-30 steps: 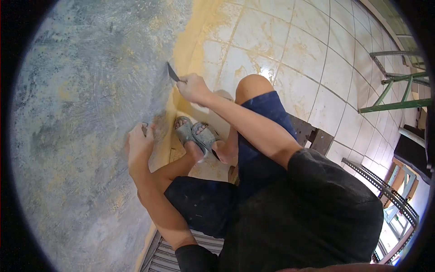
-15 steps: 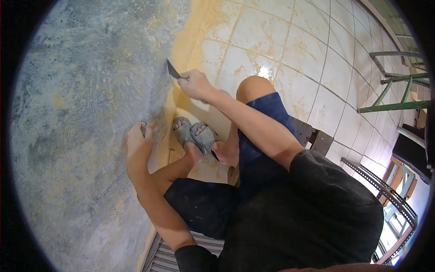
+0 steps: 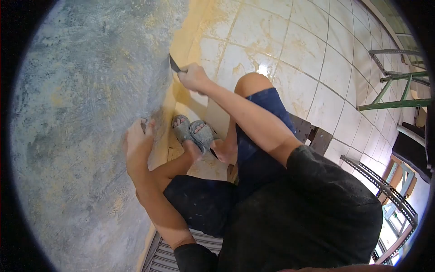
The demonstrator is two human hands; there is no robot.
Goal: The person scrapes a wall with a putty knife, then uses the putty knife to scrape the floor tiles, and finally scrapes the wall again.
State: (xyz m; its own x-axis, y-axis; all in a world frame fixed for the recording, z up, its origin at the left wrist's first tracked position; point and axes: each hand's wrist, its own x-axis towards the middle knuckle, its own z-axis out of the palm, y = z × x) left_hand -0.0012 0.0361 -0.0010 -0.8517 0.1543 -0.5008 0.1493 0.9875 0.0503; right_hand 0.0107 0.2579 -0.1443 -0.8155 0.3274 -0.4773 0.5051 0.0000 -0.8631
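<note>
My right hand is closed around a putty knife. Its dark blade meets the edge of a mottled blue-grey wall surface, where a yellow-beige strip begins. Lower down, my left hand rests at the same wall with its fingers curled. A small dark edge shows between thumb and fingers there; its kind is hidden.
White floor tiles with yellowish smears lie to the right. My sandalled feet are close to the wall's foot. Green metal legs and a perforated metal frame stand at the right. A ribbed grey panel is below.
My right hand has moved slightly up with the putty knife, and the blade now sits more steeply along the wall's edge. The left hand has barely shifted.
</note>
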